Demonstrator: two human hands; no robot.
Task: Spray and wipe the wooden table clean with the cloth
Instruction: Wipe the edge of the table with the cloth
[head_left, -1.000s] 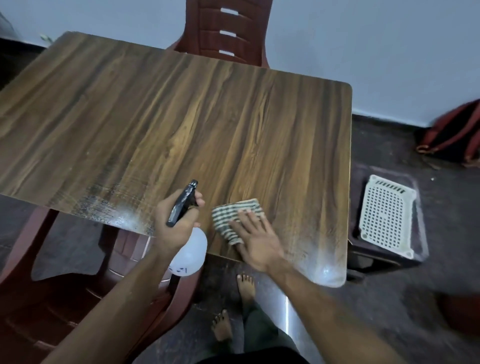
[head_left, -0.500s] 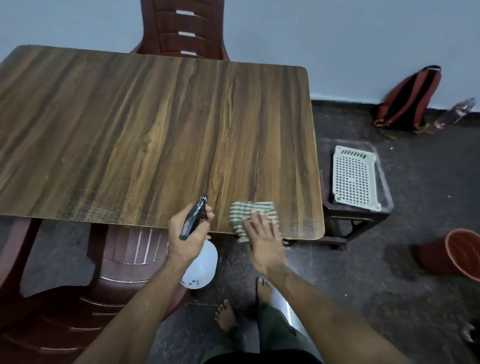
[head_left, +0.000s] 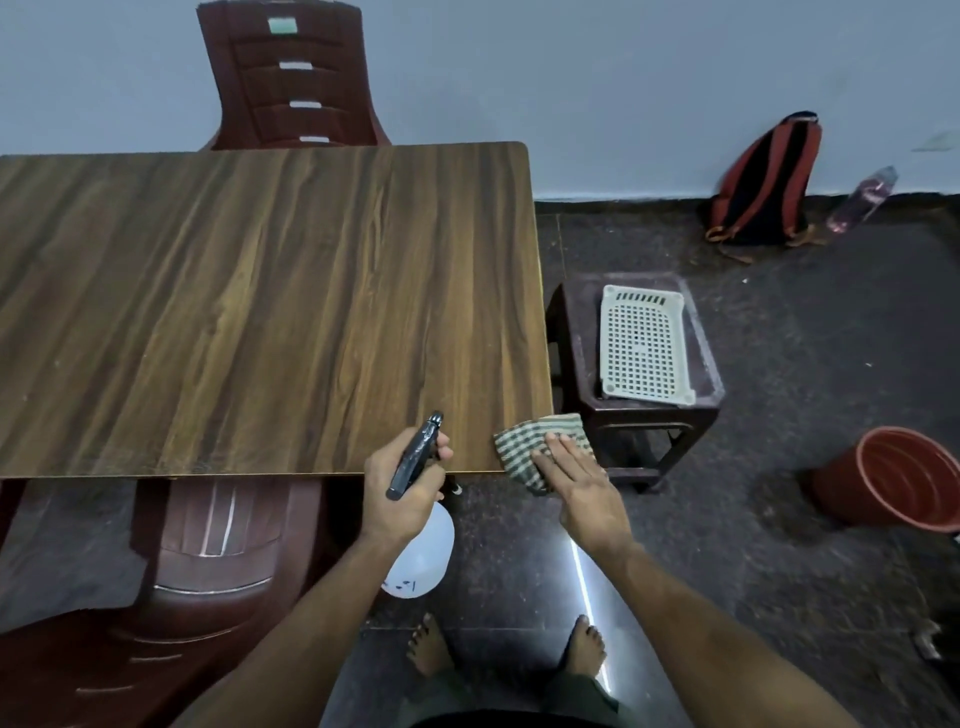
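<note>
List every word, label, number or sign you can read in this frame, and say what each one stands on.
No text reads clearly anywhere in this frame.
Spray bottle in the left hand: a few dark marks near the base of its white body, too small and blurred to read.
Checked cloth under the right hand: pattern only, no lettering.
White perforated basket, backpack, red bucket: no visible labels.
</note>
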